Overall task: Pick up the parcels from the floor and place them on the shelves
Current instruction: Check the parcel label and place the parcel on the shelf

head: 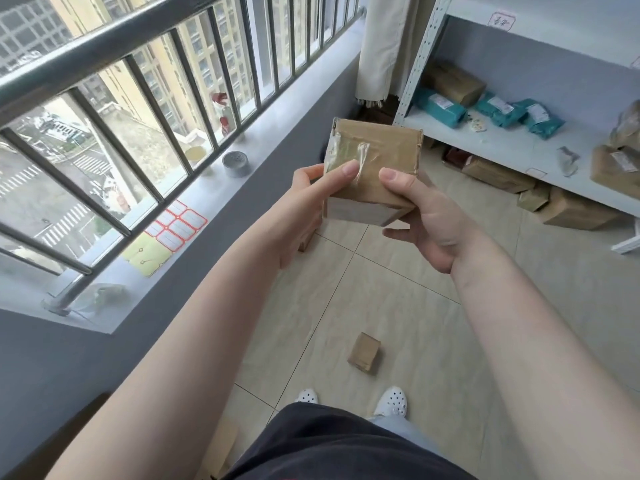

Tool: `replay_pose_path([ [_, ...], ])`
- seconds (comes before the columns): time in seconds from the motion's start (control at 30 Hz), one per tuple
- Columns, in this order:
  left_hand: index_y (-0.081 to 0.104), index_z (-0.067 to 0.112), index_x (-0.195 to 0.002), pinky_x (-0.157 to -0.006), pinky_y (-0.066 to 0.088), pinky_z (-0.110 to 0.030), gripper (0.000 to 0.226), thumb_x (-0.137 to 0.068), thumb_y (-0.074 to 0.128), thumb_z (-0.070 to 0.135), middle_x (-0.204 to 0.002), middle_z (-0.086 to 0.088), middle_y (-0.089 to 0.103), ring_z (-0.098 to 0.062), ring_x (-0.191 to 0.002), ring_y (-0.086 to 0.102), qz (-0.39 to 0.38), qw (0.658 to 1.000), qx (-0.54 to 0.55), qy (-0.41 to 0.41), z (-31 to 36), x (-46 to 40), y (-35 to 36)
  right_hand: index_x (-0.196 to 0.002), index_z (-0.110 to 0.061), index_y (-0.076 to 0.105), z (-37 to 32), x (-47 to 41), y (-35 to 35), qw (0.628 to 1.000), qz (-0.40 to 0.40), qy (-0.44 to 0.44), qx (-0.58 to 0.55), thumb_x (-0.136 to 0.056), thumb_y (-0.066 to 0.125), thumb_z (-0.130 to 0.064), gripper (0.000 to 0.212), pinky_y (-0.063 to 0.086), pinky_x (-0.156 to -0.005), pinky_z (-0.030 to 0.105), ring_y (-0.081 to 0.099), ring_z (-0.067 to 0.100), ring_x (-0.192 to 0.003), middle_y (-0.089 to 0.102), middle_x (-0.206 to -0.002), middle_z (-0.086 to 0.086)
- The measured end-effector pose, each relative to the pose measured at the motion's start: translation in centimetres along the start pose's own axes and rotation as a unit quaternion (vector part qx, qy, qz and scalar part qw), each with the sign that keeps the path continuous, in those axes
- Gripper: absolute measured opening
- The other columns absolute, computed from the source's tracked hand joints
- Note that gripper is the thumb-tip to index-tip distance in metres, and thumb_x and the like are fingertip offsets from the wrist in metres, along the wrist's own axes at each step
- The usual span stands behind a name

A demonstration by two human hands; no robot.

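A small brown cardboard parcel (pixel 377 157), taped over with clear tape, is held up at chest height in both hands. My left hand (pixel 308 206) grips its left side with the thumb on top. On its right side sits my right hand (pixel 422 216), thumb on the top face and fingers underneath. A smaller brown parcel (pixel 364 352) lies on the tiled floor just ahead of my feet. Part of another brown parcel (pixel 306 241) shows on the floor behind my left wrist. The white metal shelf (pixel 512 147) stands at the right.
The shelf holds teal bags (pixel 440 108) and brown boxes (pixel 457 83); more brown parcels (pixel 498 174) lie under it. A barred window (pixel 156 98) and a sill with a metal tin (pixel 236 163) and label sheets (pixel 175 225) run along the left. A curtain (pixel 384 46) hangs in the corner.
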State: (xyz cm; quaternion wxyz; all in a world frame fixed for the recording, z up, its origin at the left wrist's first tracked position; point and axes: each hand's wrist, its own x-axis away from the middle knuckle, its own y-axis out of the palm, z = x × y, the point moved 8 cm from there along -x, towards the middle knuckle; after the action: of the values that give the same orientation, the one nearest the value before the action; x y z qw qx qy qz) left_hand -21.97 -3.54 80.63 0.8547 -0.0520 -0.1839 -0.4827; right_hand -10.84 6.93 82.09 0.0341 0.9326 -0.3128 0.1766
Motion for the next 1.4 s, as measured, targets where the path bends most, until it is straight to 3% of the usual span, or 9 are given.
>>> replay_pose_path([
  [0.17, 0.019, 0.028, -0.157, -0.111, 0.047, -0.038, 0.116, -0.062, 0.083, 0.045, -0.154, -0.002, 0.047, -0.013, -0.131, 0.059, -0.041, 0.994, -0.02, 0.103, 1.1, -0.6, 0.6, -0.106, -0.03, 0.069, 0.6, 0.2, 0.0, 0.996, -0.035, 0.076, -0.022, -0.074, 0.062, -0.06, 0.044, 0.044, -0.105, 0.055, 0.067, 0.028, -0.102, 0.072, -0.105, 0.005],
  [0.37, 0.046, 0.014, -0.144, -0.103, 0.053, -0.05, 0.097, -0.06, 0.086, 0.04, -0.132, -0.009, 0.067, -0.023, -0.119, 0.068, 0.031, 0.987, -0.034, 0.155, 2.1, -1.1, 0.6, -0.107, -0.035, 0.074, 0.5, 0.4, -0.1, 0.996, -0.041, 0.078, -0.004, -0.078, 0.034, -0.084, 0.07, 0.046, -0.1, 0.06, 0.065, 0.039, -0.112, 0.073, -0.118, 0.012],
  [0.47, 0.06, 0.021, -0.126, -0.097, 0.058, -0.046, 0.074, -0.061, 0.08, 0.051, -0.117, 0.0, 0.076, -0.017, -0.106, 0.074, 0.059, 0.986, -0.05, 0.15, 2.6, -1.2, 0.6, -0.113, -0.044, 0.069, 0.0, 0.6, 0.1, 0.998, -0.044, 0.054, -0.001, -0.06, 0.053, -0.089, 0.071, 0.039, -0.106, 0.06, 0.052, 0.041, -0.125, 0.05, -0.142, 0.024],
  [0.6, 0.069, 0.021, -0.111, -0.092, 0.06, -0.048, 0.057, -0.065, 0.077, 0.055, -0.109, -0.005, 0.079, -0.024, -0.1, 0.076, 0.059, 0.991, -0.009, 0.12, 2.6, -1.4, 1.3, -0.132, -0.042, 0.052, -0.9, -0.1, -0.9, 1.0, -0.002, -0.012, 0.026, -0.069, 0.077, -0.053, 0.069, 0.033, -0.11, 0.058, 0.054, 0.016, -0.127, 0.065, -0.13, -0.009],
  [0.73, 0.07, 0.025, -0.106, -0.084, 0.062, -0.041, 0.039, -0.076, 0.072, 0.05, -0.104, -0.004, 0.08, -0.021, -0.093, 0.078, 0.044, 0.995, 0.005, 0.088, 2.4, -1.6, 1.7, -0.131, -0.028, 0.055, -1.3, -0.3, -1.4, 0.999, 0.031, -0.032, 0.004, -0.081, 0.073, -0.031, 0.054, 0.052, -0.095, 0.045, 0.068, 0.015, -0.107, 0.072, -0.115, -0.003],
  [0.9, 0.042, 0.026, -0.15, -0.1, 0.055, -0.048, 0.108, -0.058, 0.085, 0.06, -0.131, -0.007, 0.069, -0.025, -0.113, 0.071, 0.026, 0.998, -0.015, 0.059, 1.8, -1.7, 1.1, -0.123, -0.027, 0.064, -0.8, -0.4, -2.3, 0.996, 0.059, -0.013, -0.067, -0.08, 0.068, -0.046, 0.047, 0.059, -0.069, 0.038, 0.073, 0.016, -0.088, 0.076, -0.096, -0.006],
  [1.17, 0.059, 0.017, -0.134, -0.075, 0.06, -0.03, 0.057, -0.081, 0.081, 0.023, -0.105, -0.001, 0.08, -0.017, -0.09, 0.079, 0.047, 0.996, 0.043, 0.057, 1.5, -1.3, 0.4, -0.125, -0.021, 0.064, 0.0, -0.1, -1.7, 0.992, 0.058, 0.021, -0.111, -0.08, 0.069, -0.046, 0.052, 0.061, -0.077, 0.048, 0.072, 0.022, -0.092, 0.076, -0.096, -0.003],
  [1.3, 0.055, 0.021, -0.139, -0.095, 0.058, -0.042, 0.085, -0.063, 0.088, 0.04, -0.122, -0.004, 0.074, -0.021, -0.103, 0.076, 0.11, 0.99, 0.072, 0.056, 0.9, -1.0, 0.2, -0.126, -0.019, 0.063, 0.4, 0.2, -1.4, 0.985, 0.075, 0.027, -0.151, -0.083, 0.07, -0.041, 0.049, 0.058, -0.085, 0.054, 0.07, 0.028, -0.103, 0.075, -0.1, 0.001],
  [1.4, 0.032, 0.028, -0.152, -0.1, 0.055, -0.049, 0.111, -0.058, 0.088, 0.049, -0.134, -0.004, 0.064, -0.021, -0.111, 0.071, 0.168, 0.978, 0.117, 0.026, -0.3, -0.6, 0.6, -0.127, -0.018, 0.061, 0.7, 0.4, -1.0, 0.979, 0.092, 0.024, -0.178, -0.083, 0.071, -0.039, 0.05, 0.055, -0.091, 0.057, 0.07, 0.029, -0.106, 0.074, -0.106, 0.004],
])
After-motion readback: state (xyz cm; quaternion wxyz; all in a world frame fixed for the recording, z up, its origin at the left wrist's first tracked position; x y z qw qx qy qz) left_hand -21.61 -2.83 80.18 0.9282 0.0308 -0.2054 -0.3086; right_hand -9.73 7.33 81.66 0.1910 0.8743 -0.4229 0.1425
